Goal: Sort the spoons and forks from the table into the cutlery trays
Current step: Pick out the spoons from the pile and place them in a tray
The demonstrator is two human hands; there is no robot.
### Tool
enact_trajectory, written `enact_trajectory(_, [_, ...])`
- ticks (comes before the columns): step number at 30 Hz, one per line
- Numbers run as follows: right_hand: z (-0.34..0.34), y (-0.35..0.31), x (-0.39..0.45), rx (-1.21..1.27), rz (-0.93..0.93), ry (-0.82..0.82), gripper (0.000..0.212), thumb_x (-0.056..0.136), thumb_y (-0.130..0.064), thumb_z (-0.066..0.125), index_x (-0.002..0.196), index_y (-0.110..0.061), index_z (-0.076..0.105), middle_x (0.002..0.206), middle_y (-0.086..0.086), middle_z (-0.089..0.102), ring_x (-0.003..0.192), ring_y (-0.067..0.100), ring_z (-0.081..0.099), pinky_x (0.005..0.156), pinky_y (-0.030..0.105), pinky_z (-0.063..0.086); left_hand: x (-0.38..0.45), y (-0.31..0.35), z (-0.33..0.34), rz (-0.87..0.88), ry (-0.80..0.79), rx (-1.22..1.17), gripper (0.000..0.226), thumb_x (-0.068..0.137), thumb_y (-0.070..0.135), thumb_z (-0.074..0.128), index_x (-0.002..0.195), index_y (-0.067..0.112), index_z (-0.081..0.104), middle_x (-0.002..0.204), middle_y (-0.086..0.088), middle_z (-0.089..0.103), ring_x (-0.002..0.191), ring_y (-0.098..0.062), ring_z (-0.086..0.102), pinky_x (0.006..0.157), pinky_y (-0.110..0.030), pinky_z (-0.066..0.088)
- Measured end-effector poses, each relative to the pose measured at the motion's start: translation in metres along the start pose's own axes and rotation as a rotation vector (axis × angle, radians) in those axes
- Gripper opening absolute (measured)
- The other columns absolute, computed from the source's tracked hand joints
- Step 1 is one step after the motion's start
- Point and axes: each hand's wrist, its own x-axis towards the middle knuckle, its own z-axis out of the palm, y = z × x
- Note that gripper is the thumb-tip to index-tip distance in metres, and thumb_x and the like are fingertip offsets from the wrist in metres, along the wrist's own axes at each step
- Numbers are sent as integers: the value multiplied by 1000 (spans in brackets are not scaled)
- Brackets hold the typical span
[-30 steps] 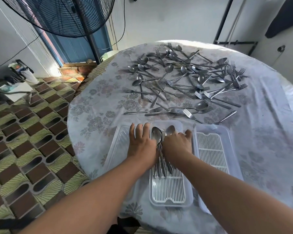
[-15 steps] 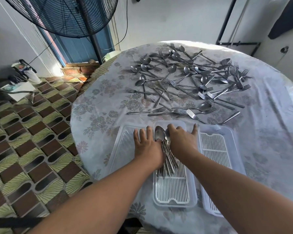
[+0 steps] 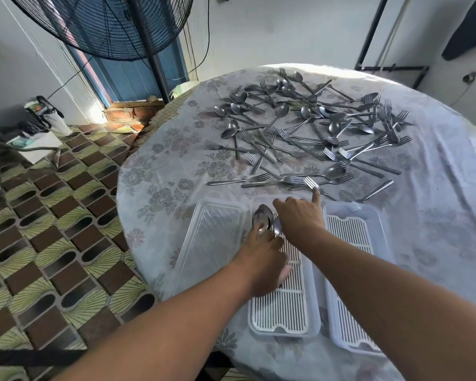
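Reaching my right hand (image 3: 300, 215), one finger out and holding nothing, toward a fork (image 3: 318, 187); left hand (image 3: 264, 254) rests on spoons (image 3: 264, 220). Stiff, light, slick steel: I'd pinch mid-handle.

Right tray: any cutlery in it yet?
No, the right tray shows only its white slatted insert; the spoons lie in the middle tray.
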Motion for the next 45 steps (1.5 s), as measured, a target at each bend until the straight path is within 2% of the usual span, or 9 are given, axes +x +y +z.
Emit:
enact_trajectory(4, [0,6,3,35,-40,21,20,100,-28,57,120,-29,62,119,2,64,112,27,66,122,68,0,-5,-10,-1,-64,6,-24,37,99,42,52,101,16,78,117,-9,67,133,-39,45,120,-56,7])
enact_trajectory(9, [-7,16,1,33,-49,48,22,97,-29,62,117,-35,66,126,0,60,119,25,61,120,59,9,-5,-13,-1,-161,-44,-85,32,99,38,55,109,16,76,140,-8,57,149,-37,23,122,-60,2])
enact_trajectory(17, [9,6,0,11,-43,110,33,92,-19,66,123,-29,61,123,1,62,126,28,53,116,56,15,1,-4,-7,-288,-90,-105,37,101,40,46,104,19,77,124,-7,64,139,-31,34,121,-58,-9])
enact_trajectory(20, [23,2,-7,-4,-21,166,39,89,-17,63,126,-27,56,126,4,56,121,28,51,105,49,26,2,-7,-7,-336,-15,-40,36,98,43,51,114,19,74,136,-12,52,136,-34,32,121,-58,-5])
enact_trajectory(24, [33,-2,-14,21,13,184,32,96,-33,53,127,-30,58,122,1,58,118,26,50,94,47,24,5,-14,-6,-407,25,22,46,90,42,60,131,21,63,145,-11,36,137,-36,23,119,-55,-12])
enact_trajectory(31, [40,-8,-19,81,-21,118,44,100,-41,51,143,-30,51,142,-3,46,134,24,41,111,53,9,19,-15,-10,-473,-182,71,51,90,31,64,140,24,58,163,-14,11,150,-41,4,119,-61,-16])
enact_trajectory(35, [36,-9,-22,92,7,79,61,100,-52,47,152,-21,37,145,3,47,137,26,41,118,56,3,23,-16,-7,-533,-139,35,50,91,31,61,141,25,55,163,-13,10,150,-41,5,120,-61,-15])
enact_trajectory(41, [39,-5,-27,103,5,85,45,102,-46,43,138,-21,52,137,4,50,133,25,43,118,56,0,18,-19,1,-520,-94,-85,61,91,55,58,145,31,44,162,-14,-1,148,-44,-2,119,-61,-15])
enact_trajectory(45, [41,-5,-27,75,9,89,48,96,-36,50,141,-18,45,132,4,53,131,27,47,120,59,-1,14,-27,-1,-521,11,-89,63,92,61,54,145,28,41,159,-17,6,146,-42,3,120,-60,-13])
